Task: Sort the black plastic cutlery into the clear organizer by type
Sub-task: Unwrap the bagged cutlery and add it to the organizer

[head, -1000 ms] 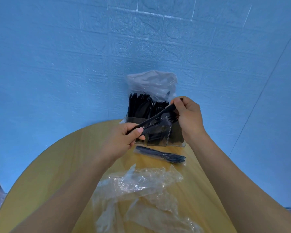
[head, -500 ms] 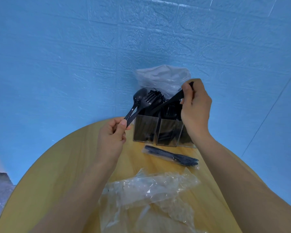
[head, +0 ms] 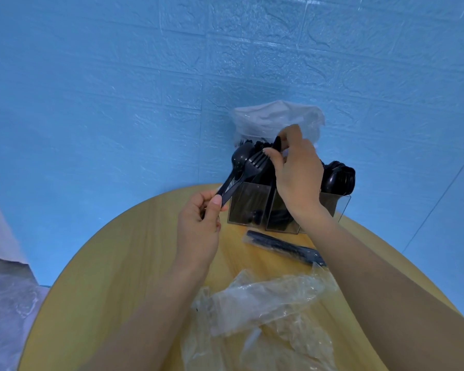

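Note:
The clear organizer stands at the far edge of the round wooden table, its compartments packed with black cutlery; spoons fill the right one. My left hand pinches the handles of a black spoon and a black fork, their heads tilted up toward the organizer's left compartment. My right hand hovers over the middle compartment, fingers closed on a black piece of cutlery whose type I cannot tell. A wrapped cutlery set lies in front of the organizer.
Crumpled clear wrappers lie on the wooden table between my forearms. A clear plastic bag rises behind the organizer against the blue wall. Grey-white material shows at the lower left beyond the table edge.
My right hand pulled one piece off the bunch and carried it over the organizer's middle. My left hand swung the spoon and fork upward and keeps them.

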